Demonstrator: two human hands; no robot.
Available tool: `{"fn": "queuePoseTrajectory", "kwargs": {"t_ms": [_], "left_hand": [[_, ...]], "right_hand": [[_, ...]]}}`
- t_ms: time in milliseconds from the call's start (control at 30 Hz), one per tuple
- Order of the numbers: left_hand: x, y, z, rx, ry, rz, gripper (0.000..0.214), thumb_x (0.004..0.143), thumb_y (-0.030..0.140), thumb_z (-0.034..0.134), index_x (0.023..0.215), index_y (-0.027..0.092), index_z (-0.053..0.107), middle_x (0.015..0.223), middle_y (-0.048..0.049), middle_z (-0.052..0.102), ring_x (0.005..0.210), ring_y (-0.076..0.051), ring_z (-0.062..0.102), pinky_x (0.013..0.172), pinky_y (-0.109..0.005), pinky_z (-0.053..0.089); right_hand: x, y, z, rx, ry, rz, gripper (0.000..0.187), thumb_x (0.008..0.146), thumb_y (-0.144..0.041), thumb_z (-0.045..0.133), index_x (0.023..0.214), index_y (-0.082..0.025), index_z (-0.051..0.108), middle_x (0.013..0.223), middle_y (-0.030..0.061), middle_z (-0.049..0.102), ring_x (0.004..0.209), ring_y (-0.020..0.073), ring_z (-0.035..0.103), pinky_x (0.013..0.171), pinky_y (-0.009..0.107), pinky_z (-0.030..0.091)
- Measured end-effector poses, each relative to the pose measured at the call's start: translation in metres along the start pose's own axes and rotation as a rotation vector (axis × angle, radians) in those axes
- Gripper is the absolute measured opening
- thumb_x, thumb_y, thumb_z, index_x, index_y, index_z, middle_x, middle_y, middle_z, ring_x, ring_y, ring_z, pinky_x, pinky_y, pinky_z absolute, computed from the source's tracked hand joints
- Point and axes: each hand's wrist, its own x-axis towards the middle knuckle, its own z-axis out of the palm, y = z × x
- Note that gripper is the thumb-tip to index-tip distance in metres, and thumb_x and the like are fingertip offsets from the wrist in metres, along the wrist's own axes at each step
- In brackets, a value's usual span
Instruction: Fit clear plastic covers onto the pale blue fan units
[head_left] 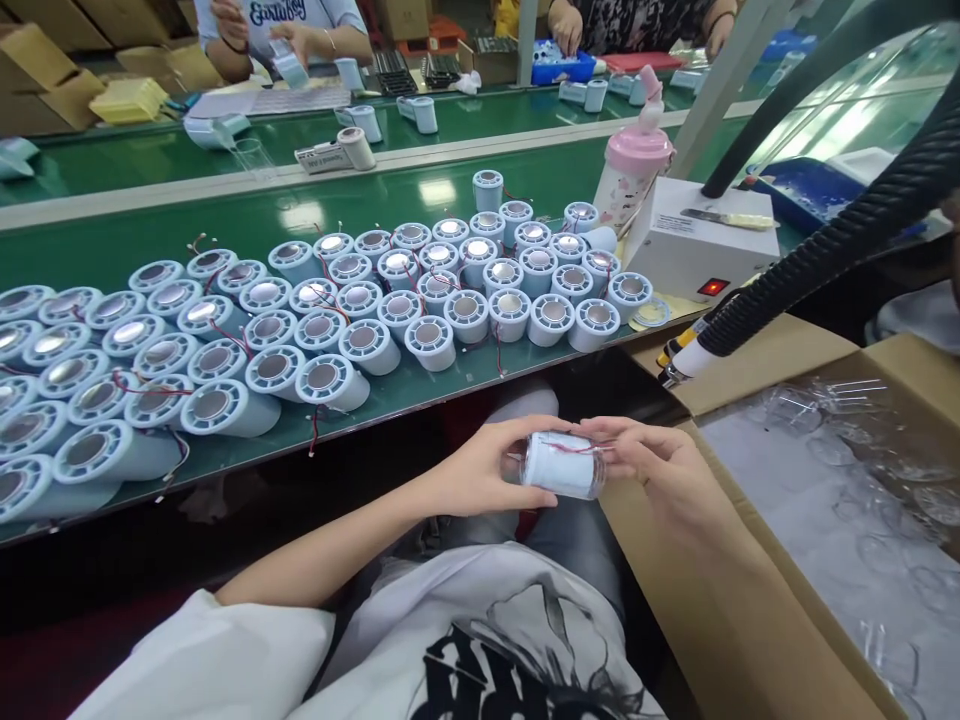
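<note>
Over my lap, my left hand (pixel 480 470) and my right hand (pixel 660 465) together hold one pale blue cylinder part (pixel 561 465) on its side, with a thin red wire across it and a clear cap at its right end. My left fingers wrap its left end; my right fingers pinch its right end. Several like cylinders (pixel 322 330) with metal discs on top and red wires stand packed on the green conveyor belt (pixel 225 220) in front of me.
A cardboard box (pixel 750 600) of clear plastic caps sits at my right. A white control box (pixel 705 245), a pink bottle (pixel 634 170) and a black corrugated hose (pixel 840 250) stand right of the belt. Two other people work across the far belt.
</note>
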Motion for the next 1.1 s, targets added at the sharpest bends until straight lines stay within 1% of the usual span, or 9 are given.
{"fn": "queuePoseTrajectory", "kwargs": {"t_ms": [33, 67, 133, 200, 267, 367, 500, 700, 1100], "left_hand": [[0.000, 0.000, 0.001, -0.087, 0.013, -0.028, 0.066, 0.072, 0.027, 0.082, 0.132, 0.022, 0.054, 0.124, -0.0100, 0.061, 0.105, -0.022, 0.063, 0.088, -0.035, 0.055], [-0.001, 0.000, 0.002, -0.170, 0.024, -0.057, 0.066, 0.071, 0.025, 0.082, 0.131, 0.022, 0.054, 0.123, -0.0091, 0.061, 0.102, -0.021, 0.064, 0.088, -0.035, 0.055], [-0.002, -0.001, 0.002, -0.299, 0.036, -0.108, 0.064, 0.072, 0.025, 0.081, 0.130, 0.024, 0.053, 0.119, -0.0074, 0.061, 0.093, -0.017, 0.064, 0.082, -0.033, 0.056], [-0.002, -0.002, 0.003, -0.362, 0.029, -0.152, 0.064, 0.074, 0.027, 0.080, 0.131, 0.025, 0.052, 0.115, -0.0067, 0.060, 0.085, -0.015, 0.063, 0.072, -0.030, 0.058], [-0.003, -0.003, 0.002, -0.373, 0.005, -0.175, 0.069, 0.074, 0.029, 0.081, 0.136, 0.027, 0.050, 0.117, -0.0076, 0.060, 0.083, -0.015, 0.063, 0.066, -0.028, 0.057], [-0.004, -0.002, -0.001, -0.305, -0.023, -0.113, 0.078, 0.070, 0.030, 0.084, 0.139, 0.028, 0.050, 0.124, -0.0091, 0.060, 0.094, -0.019, 0.064, 0.078, -0.031, 0.057], [-0.006, 0.002, -0.004, -0.143, -0.037, 0.003, 0.077, 0.067, 0.025, 0.086, 0.138, 0.028, 0.055, 0.133, -0.0093, 0.059, 0.112, -0.024, 0.063, 0.095, -0.034, 0.052], [-0.009, 0.006, -0.004, -0.031, -0.030, 0.054, 0.078, 0.068, 0.026, 0.086, 0.139, 0.027, 0.055, 0.135, -0.0108, 0.059, 0.121, -0.027, 0.059, 0.099, -0.036, 0.051], [-0.009, 0.008, -0.007, 0.099, -0.062, 0.114, 0.077, 0.071, 0.028, 0.084, 0.140, 0.031, 0.052, 0.141, -0.0094, 0.055, 0.128, -0.026, 0.054, 0.101, -0.035, 0.051]], "right_hand": [[-0.001, 0.001, -0.002, -0.032, -0.053, -0.035, 0.017, 0.079, -0.043, 0.078, 0.083, -0.027, 0.078, 0.123, 0.0064, 0.070, 0.111, 0.0281, 0.067, 0.085, 0.038, 0.060], [-0.003, 0.001, -0.003, -0.112, -0.098, -0.089, 0.021, 0.078, -0.040, 0.081, 0.095, -0.029, 0.078, 0.131, 0.0058, 0.066, 0.119, 0.0293, 0.063, 0.092, 0.040, 0.057], [-0.008, 0.002, -0.003, -0.362, -0.136, -0.226, 0.037, 0.075, -0.027, 0.083, 0.111, -0.032, 0.073, 0.140, 0.0046, 0.059, 0.129, 0.0295, 0.055, 0.105, 0.043, 0.050], [-0.012, 0.002, -0.003, -0.580, -0.115, -0.335, 0.044, 0.079, -0.018, 0.079, 0.118, -0.032, 0.068, 0.142, 0.0044, 0.058, 0.131, 0.0273, 0.054, 0.108, 0.042, 0.047], [-0.015, 0.003, -0.002, -0.651, -0.105, -0.391, 0.043, 0.083, -0.016, 0.075, 0.122, -0.032, 0.065, 0.142, 0.0046, 0.058, 0.130, 0.0251, 0.055, 0.108, 0.039, 0.048], [-0.018, 0.005, -0.004, -0.591, -0.113, -0.376, 0.043, 0.084, -0.020, 0.076, 0.122, -0.032, 0.061, 0.140, 0.0028, 0.059, 0.130, 0.0233, 0.056, 0.106, 0.035, 0.050], [-0.019, 0.006, -0.004, -0.486, -0.124, -0.291, 0.042, 0.083, -0.023, 0.078, 0.120, -0.034, 0.062, 0.134, 0.0006, 0.064, 0.127, 0.0226, 0.058, 0.101, 0.032, 0.053], [-0.019, 0.001, -0.002, -0.306, -0.160, -0.192, 0.045, 0.083, -0.024, 0.079, 0.121, -0.040, 0.062, 0.126, -0.0042, 0.067, 0.116, 0.0179, 0.063, 0.097, 0.027, 0.056], [-0.017, 0.002, 0.000, -0.025, -0.159, 0.034, 0.035, 0.084, -0.033, 0.077, 0.116, -0.031, 0.062, 0.109, 0.0019, 0.069, 0.097, 0.0181, 0.067, 0.080, 0.027, 0.059]]}}
